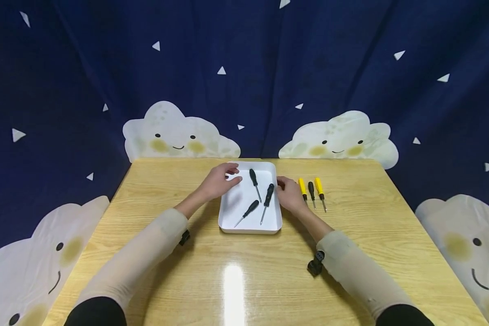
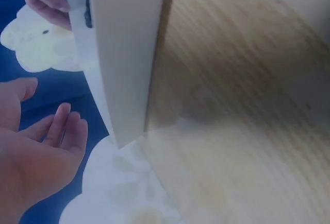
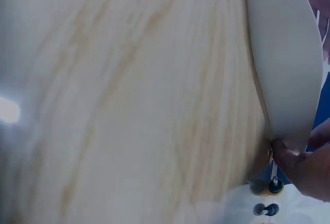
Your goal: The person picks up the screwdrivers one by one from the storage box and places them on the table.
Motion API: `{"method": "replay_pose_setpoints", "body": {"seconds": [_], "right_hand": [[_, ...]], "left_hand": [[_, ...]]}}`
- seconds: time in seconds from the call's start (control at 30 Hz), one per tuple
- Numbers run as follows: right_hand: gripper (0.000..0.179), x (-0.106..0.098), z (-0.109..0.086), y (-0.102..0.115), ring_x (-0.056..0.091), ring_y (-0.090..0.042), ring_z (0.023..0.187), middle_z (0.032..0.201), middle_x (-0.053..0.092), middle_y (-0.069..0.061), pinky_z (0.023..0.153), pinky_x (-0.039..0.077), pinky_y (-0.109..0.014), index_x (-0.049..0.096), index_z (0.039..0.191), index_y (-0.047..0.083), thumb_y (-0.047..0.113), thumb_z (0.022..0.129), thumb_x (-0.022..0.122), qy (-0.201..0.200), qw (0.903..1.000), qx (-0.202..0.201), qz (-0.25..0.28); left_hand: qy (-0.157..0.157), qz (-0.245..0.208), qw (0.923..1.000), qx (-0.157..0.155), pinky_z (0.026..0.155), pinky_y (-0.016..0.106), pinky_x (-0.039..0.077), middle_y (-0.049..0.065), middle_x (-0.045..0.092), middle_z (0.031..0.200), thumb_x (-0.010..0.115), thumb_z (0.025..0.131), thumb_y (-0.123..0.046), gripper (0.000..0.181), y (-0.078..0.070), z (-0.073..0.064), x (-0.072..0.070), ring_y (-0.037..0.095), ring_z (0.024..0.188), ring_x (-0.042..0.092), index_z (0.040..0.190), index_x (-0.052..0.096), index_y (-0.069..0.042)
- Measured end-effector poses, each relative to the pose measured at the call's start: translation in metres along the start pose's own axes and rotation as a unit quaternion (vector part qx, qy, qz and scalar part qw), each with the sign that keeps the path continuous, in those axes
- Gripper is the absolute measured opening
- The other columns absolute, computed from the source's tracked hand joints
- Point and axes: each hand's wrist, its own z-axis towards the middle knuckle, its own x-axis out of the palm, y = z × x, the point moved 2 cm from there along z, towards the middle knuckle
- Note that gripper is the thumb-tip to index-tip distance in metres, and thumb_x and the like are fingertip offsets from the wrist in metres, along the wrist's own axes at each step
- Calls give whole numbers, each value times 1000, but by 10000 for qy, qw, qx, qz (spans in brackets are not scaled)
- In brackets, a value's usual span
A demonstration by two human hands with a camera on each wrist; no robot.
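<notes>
A white tray (image 1: 232, 213) holds three screwdrivers with dark handles: one at the back (image 1: 253, 177), one at the right (image 1: 269, 194) and one near the front (image 1: 251, 207). My left hand (image 1: 220, 182) is over the tray's left edge, fingers spread loosely and nothing in them. In the left wrist view that hand (image 2: 44, 152) shows its palm, beside the tray wall (image 2: 126, 54). My right hand (image 1: 290, 194) is at the outside of the tray's right wall, thumb and fingertips right at it. The right wrist view has its thumb (image 3: 284, 156) low by the tray corner.
Right of my right hand, two screwdrivers with yellow handles (image 1: 319, 186) and a dark-handled one (image 1: 311, 189) between them lie on the wooden table (image 1: 179, 271). A dark blue curtain (image 1: 248, 40) with cloud figures hangs behind the table's far edge.
</notes>
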Motion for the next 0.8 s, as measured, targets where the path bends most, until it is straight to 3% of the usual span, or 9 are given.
{"method": "replay_pose_setpoints", "body": {"seconds": [0.27,0.5,0.8], "right_hand": [[44,-2,-1,-1,60,-39,130,141,63,-24,106,53,-52,58,147,-5,9,106,52,-67,10000,37,56],[44,-1,-3,-1,62,-39,127,139,65,-25,104,54,-52,58,147,-6,9,106,52,-83,10000,-18,-10],[44,-1,-3,1,62,-39,127,138,65,-25,105,53,-51,58,146,-6,8,105,52,-124,9998,-78,-102]], "left_hand": [[652,464,9963,325,105,40,54,19,67,130,71,102,-17,58,-12,7,12,32,123,65,149,52,10],[1194,1097,9844,689,100,39,55,18,71,120,73,100,-19,49,-20,9,22,30,114,68,139,63,8],[1565,1122,9789,687,100,37,54,17,72,116,75,97,-16,45,-24,5,32,29,111,68,134,66,7]]}}
